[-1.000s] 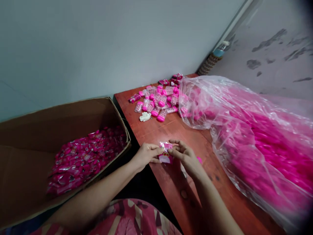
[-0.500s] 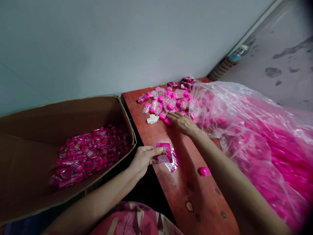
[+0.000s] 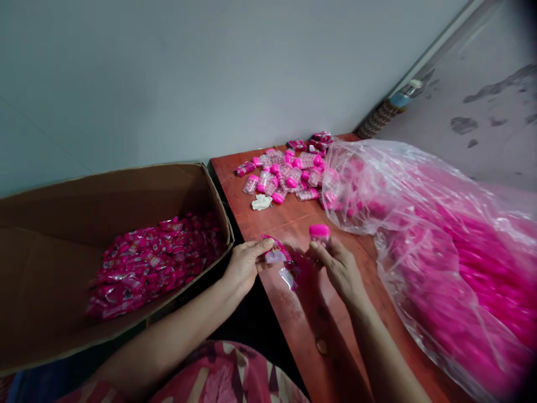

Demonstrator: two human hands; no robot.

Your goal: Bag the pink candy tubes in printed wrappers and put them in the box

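Note:
My left hand [image 3: 245, 262] pinches a small pink and clear plastic packet [image 3: 278, 260] by its top edge, just above the red-brown table [image 3: 293, 313]. My right hand [image 3: 338, 262] is closed round a small container with a pink cap [image 3: 319, 233], held a little right of the packet. A heap of the same pink-capped containers [image 3: 289, 170] lies at the far end of the table. The two hands are a short gap apart.
A large clear plastic bag full of pink items [image 3: 444, 246] covers the table's right side. An open cardboard box [image 3: 54, 212] holding several pink wrapped packets [image 3: 151, 260] stands to the left. A crumpled white scrap [image 3: 260, 202] lies near the heap. A grey wall stands behind.
My right hand reached out to the heap and has come back holding a pink-capped container. My left hand kept the packet and lifted it slightly.

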